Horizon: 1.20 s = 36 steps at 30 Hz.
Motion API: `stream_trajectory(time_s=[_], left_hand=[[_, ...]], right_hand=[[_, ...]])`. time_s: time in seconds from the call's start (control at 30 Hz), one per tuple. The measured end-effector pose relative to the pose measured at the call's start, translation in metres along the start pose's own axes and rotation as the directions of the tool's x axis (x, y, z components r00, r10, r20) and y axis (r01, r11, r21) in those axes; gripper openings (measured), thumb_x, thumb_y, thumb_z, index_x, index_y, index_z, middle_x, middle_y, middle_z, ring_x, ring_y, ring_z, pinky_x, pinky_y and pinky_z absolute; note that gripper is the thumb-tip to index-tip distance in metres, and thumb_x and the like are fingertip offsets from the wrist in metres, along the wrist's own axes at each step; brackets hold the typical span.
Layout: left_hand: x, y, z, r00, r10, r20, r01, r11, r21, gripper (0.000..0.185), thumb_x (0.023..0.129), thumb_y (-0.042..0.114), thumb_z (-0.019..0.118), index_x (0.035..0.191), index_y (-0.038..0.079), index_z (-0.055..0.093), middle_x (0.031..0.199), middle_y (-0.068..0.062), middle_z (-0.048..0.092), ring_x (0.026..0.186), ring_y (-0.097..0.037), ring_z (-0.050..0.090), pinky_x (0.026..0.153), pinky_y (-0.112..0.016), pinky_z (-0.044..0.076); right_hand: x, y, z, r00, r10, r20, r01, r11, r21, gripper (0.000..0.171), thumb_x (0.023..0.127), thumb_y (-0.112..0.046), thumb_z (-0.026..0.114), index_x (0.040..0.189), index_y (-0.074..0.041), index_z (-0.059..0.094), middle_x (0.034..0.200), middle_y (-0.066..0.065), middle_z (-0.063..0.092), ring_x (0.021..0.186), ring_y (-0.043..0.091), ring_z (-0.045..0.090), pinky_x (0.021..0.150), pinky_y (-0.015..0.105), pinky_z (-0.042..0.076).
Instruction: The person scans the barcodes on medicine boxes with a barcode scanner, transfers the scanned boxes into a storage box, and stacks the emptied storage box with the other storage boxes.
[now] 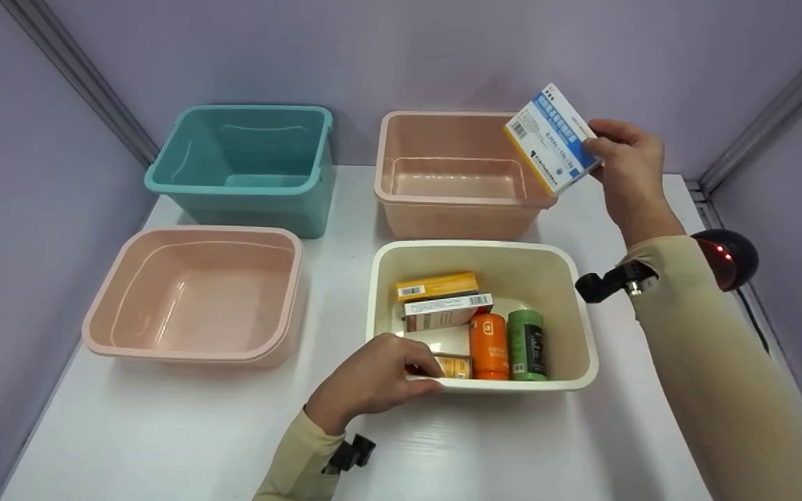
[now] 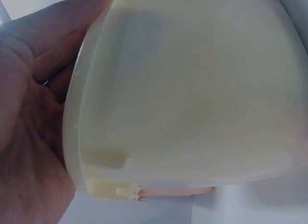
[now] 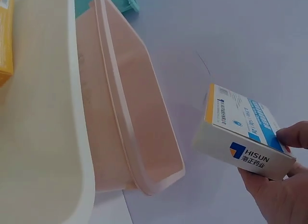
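Note:
My right hand (image 1: 627, 163) pinches a white, blue and yellow medicine box (image 1: 553, 139) by one end. It is held up over the right edge of the back pink bin (image 1: 467, 219); the right wrist view shows the box (image 3: 240, 132) beside that bin, apart from it. My left hand (image 1: 376, 376) grips the near rim of the cream bin (image 1: 484, 252) at its left side. Inside the cream bin are a yellow box (image 1: 437, 285), a white box (image 1: 448, 311), an orange bottle (image 1: 489, 346), a green bottle (image 1: 526, 346) and a small yellow box (image 1: 455, 366) partly behind my fingers.
A teal bin (image 1: 241, 189) stands at the back left, with a second pink bin (image 1: 192, 358) in front of it. All the bins stand on a white table (image 1: 164, 417). Pale walls (image 1: 443, 56) enclose the back and sides.

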State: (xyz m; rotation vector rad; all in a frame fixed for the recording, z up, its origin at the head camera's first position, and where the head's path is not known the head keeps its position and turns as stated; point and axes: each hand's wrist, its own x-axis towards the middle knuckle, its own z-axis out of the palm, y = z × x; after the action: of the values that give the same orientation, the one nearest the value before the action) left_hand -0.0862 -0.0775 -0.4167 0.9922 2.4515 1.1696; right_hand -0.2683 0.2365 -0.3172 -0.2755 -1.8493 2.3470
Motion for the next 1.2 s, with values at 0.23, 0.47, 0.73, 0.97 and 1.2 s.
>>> stream_trajectory(time_s=[0.23, 0.47, 0.73, 0.97, 1.2], left_hand=[[-0.001, 0.000, -0.001, 1.000, -0.002, -0.001, 0.002, 1.000, 0.003, 0.007, 0.085, 0.016, 0.079, 0.091, 0.013, 0.079, 0.083, 0.012, 0.067, 0.072, -0.002, 0.056, 0.068, -0.021, 0.047], [0.000, 0.002, 0.000, 1.000, 0.014, -0.001, -0.014, 0.999, 0.028, 0.007, 0.085, 0.018, 0.078, 0.090, 0.013, 0.079, 0.083, 0.012, 0.067, 0.072, -0.002, 0.056, 0.068, -0.020, 0.046], [0.001, 0.003, 0.001, 1.000, 0.004, 0.019, -0.004, 1.000, 0.018, 0.009, 0.086, 0.018, 0.078, 0.092, 0.012, 0.078, 0.084, 0.011, 0.067, 0.073, -0.004, 0.057, 0.069, -0.020, 0.046], [0.000, 0.003, 0.001, 1.000, 0.017, 0.012, -0.017, 1.000, 0.013, 0.009, 0.086, 0.019, 0.078, 0.092, 0.012, 0.078, 0.083, 0.011, 0.067, 0.072, -0.003, 0.056, 0.068, -0.020, 0.046], [0.002, 0.003, 0.003, 1.000, 0.008, 0.019, -0.009, 1.000, 0.018, 0.007, 0.086, 0.017, 0.078, 0.091, 0.013, 0.079, 0.083, 0.011, 0.067, 0.072, -0.002, 0.056, 0.067, -0.020, 0.045]], right_hand=[[0.007, 0.001, 0.005, 0.984, 0.160, -0.082, -0.155, 0.986, 0.066, 0.024, 0.091, 0.001, 0.065, 0.115, 0.000, 0.061, 0.122, 0.015, 0.055, 0.102, 0.024, 0.061, 0.074, 0.031, 0.054], [0.017, 0.006, 0.007, 0.970, 0.218, -0.105, -0.207, 0.973, 0.099, 0.023, 0.093, -0.002, 0.063, 0.116, -0.001, 0.061, 0.122, 0.015, 0.058, 0.104, 0.024, 0.064, 0.074, 0.031, 0.055], [0.027, 0.016, 0.008, 0.954, 0.279, -0.109, -0.267, 0.957, 0.111, 0.034, 0.094, 0.001, 0.057, 0.128, 0.001, 0.057, 0.126, 0.013, 0.055, 0.107, 0.024, 0.061, 0.076, 0.031, 0.055], [0.034, 0.024, 0.013, 0.940, 0.323, -0.105, -0.308, 0.941, 0.140, 0.047, 0.095, 0.000, 0.055, 0.141, 0.001, 0.047, 0.128, 0.011, 0.052, 0.110, 0.022, 0.060, 0.078, 0.028, 0.054], [0.039, 0.029, 0.020, 0.942, 0.323, -0.089, -0.310, 0.941, 0.134, 0.052, 0.097, -0.003, 0.055, 0.146, 0.000, 0.038, 0.131, 0.012, 0.052, 0.113, 0.022, 0.058, 0.081, 0.027, 0.052]])
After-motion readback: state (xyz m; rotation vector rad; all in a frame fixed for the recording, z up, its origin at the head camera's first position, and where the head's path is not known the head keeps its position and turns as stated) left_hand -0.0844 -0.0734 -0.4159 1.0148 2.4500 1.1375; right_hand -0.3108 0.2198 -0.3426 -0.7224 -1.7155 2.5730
